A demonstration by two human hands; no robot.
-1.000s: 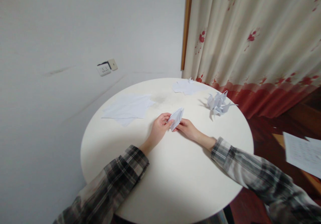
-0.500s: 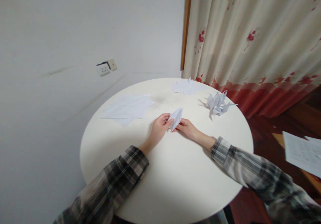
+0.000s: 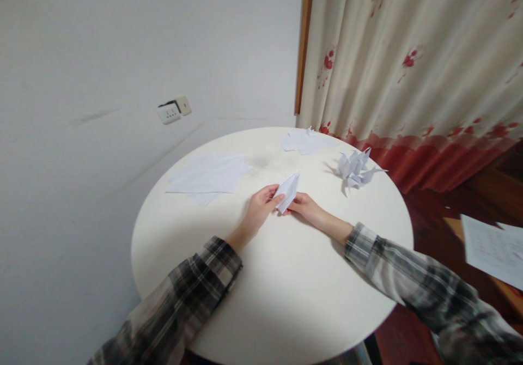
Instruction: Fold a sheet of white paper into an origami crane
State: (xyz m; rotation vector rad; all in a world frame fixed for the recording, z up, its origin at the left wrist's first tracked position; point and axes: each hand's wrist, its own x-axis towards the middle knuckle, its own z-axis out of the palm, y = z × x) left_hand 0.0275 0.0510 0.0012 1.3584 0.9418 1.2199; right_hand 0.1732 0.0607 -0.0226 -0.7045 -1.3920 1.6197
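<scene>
A small piece of folded white paper (image 3: 289,189), narrow and pointed at its upper end, is held tilted just above the middle of the table. My left hand (image 3: 261,204) grips its left side, the thumb lying across the front face and the fingers behind. At the lower right edge, my right hand (image 3: 304,207) pinches the same paper, with its fingertips partly hidden behind it. Both hands are closed on it.
The round white table (image 3: 261,299) stands against a wall. White paper sheets (image 3: 208,173) lie at the left and more sheets (image 3: 304,141) at the back. Several folded paper cranes (image 3: 354,169) cluster at the right. Written pages (image 3: 492,248) lie beyond the right edge.
The folded paper has tipped slightly, its pointed end now a little higher and farther right. Both hands keep their hold, nearly in the same place.
</scene>
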